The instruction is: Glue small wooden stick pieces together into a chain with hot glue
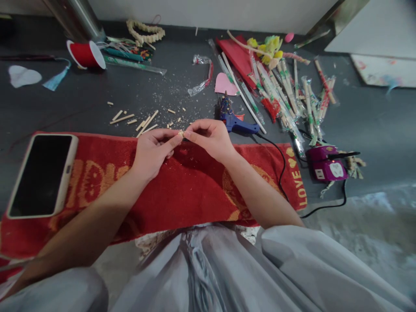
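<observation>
Both hands meet above the far edge of a red towel (195, 190). My left hand (152, 151) is closed, its thumb and index finger pinching a small pale wooden piece (181, 134). From the other side, my right hand (212, 138) pinches at the same piece; its fingertips touch it. The exact shape of the piece is too small to make out. Just beyond lie several cut wooden sticks (147, 123) and tiny offcuts (171, 111). A blue glue gun (240, 125) rests right of my right hand, nozzle pointing away.
A phone (42, 173) lies on the towel at left. A purple power socket (326, 164) sits at right, with a black cord (281, 160) crossing the towel. Wrapped chopsticks (276, 93), a red thread spool (86, 55), a pink paper heart (225, 84) and a wooden ring (146, 32) lie farther back.
</observation>
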`<state>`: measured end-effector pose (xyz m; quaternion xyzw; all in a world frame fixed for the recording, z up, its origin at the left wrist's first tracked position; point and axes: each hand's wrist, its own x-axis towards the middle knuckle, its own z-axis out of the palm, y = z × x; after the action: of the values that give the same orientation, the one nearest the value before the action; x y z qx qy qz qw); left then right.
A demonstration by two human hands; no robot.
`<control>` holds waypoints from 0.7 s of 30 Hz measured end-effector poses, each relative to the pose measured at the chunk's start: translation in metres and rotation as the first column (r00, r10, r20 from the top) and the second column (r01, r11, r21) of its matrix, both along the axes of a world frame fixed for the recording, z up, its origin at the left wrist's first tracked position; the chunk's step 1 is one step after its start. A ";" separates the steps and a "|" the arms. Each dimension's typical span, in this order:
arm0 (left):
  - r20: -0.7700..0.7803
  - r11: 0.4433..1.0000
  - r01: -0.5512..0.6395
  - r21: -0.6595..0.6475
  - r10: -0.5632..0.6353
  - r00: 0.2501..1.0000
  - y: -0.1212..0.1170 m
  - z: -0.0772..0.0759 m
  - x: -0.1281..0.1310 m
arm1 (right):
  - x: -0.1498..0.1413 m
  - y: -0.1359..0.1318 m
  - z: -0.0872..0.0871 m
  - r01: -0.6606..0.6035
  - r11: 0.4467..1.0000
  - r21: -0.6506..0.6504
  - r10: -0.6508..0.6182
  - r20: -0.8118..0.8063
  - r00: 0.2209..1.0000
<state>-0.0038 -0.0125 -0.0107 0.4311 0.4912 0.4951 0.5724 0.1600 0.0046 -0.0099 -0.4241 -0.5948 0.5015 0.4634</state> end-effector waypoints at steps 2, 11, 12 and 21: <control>-0.026 1.000 -0.007 0.016 0.007 1.000 0.000 0.000 0.000 | 0.001 0.000 -0.001 -0.012 1.000 0.015 0.012 0.021 1.000; -0.163 0.993 -0.008 0.122 0.028 0.986 -0.002 -0.002 -0.001 | 0.002 0.001 -0.003 -0.030 0.996 0.078 0.024 0.082 0.996; -0.182 0.990 -0.007 0.140 0.033 0.983 -0.002 -0.002 -0.002 | 0.002 0.001 -0.003 -0.031 0.996 0.083 0.024 0.080 0.997; -0.426 0.895 0.077 0.440 0.133 0.895 -0.003 -0.007 -0.007 | 0.000 0.000 -0.005 0.001 0.983 0.183 -0.012 0.059 0.998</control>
<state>-0.0113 -0.0154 -0.0174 0.6449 0.4886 0.4909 0.3232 0.1603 0.0044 -0.0153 -0.3964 -0.6508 0.4302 0.4840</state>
